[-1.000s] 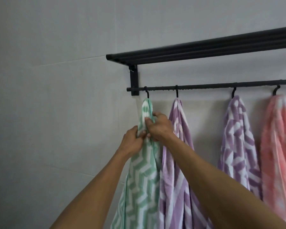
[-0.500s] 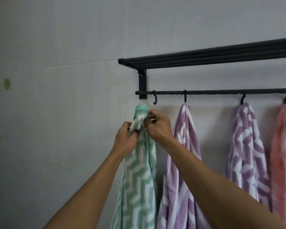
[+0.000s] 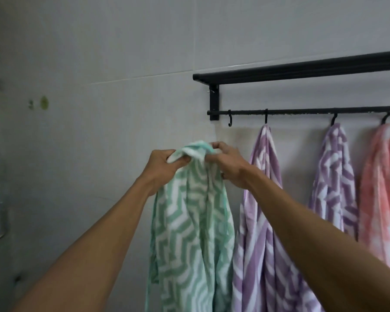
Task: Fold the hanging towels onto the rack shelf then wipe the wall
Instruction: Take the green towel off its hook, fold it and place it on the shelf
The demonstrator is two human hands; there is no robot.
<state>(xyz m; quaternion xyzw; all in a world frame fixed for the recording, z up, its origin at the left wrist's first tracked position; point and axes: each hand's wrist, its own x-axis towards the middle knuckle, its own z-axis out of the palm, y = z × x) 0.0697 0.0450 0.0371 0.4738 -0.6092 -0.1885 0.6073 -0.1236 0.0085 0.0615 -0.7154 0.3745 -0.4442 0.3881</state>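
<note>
Below the rack's left end, both hands, left hand (image 3: 161,168) and right hand (image 3: 229,164), pinch the green towel (image 3: 189,233) bunched between curled fingers, clear of the empty hook (image 3: 230,119).

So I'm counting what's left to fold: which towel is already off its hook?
The green towel, gripped by the left hand and right hand below the bare hook; the others hang hooked.

The green towel (image 3: 189,233) and its purple (image 3: 261,221) and pink (image 3: 383,190) neighbours look soft, fluffy cloth, the rack (image 3: 302,70) matt black metal, the wall (image 3: 99,52) smooth tile.
</note>
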